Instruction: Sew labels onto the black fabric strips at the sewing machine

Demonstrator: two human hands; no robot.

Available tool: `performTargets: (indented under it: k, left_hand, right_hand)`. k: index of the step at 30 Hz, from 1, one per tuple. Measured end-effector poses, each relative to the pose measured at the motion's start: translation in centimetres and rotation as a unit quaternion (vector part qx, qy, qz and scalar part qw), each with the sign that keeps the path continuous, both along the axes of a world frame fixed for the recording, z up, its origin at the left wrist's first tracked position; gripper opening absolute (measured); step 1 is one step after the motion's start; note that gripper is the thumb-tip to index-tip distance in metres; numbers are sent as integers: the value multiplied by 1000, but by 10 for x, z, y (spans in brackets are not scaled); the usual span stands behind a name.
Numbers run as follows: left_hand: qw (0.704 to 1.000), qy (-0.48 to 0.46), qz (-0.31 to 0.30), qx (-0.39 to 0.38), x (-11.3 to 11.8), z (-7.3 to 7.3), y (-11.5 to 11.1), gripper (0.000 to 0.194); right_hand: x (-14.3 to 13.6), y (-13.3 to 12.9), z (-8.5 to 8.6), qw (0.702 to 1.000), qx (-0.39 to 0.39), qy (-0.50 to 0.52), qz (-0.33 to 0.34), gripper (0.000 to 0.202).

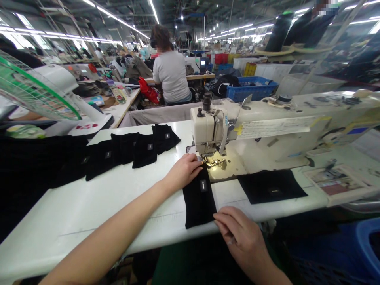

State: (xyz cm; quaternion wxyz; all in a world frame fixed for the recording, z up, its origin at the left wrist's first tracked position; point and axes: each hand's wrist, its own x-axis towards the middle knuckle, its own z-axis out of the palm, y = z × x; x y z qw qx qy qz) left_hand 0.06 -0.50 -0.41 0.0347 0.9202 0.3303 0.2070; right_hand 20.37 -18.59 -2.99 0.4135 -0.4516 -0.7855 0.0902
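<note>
A black fabric piece with a small label lies on the white sewing table, its far end at the needle area of a sewing machine. Close to the presser foot, my left hand has its fingers pressed together on the fabric's far end. My right hand pinches the fabric's near right corner at the table edge. Another labelled black piece rests to the right, in front of the machine. Several similar black pieces lie overlapping in a row at the left.
A large dark fabric heap covers the table's left end. Behind it stands a green-and-white fan. A tray of small parts is set in at the right, with a blue basket below. Ahead, a person sits facing away.
</note>
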Motion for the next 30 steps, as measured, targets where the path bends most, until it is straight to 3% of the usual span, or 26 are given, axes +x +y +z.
performTargets:
  k: [10, 16, 30]
  left_hand:
    - [1000, 13, 3, 1, 0, 2, -1, 22]
    - [999, 49, -1, 14, -1, 6, 0, 26]
    - [997, 72, 10, 31, -3, 8, 6, 27]
  right_hand:
    - [0, -1, 3, 999, 4, -30, -18, 29]
    - [-1, -1, 6, 999, -20, -36, -10, 44]
    - [-1, 5, 10, 996, -24, -84, -11, 42]
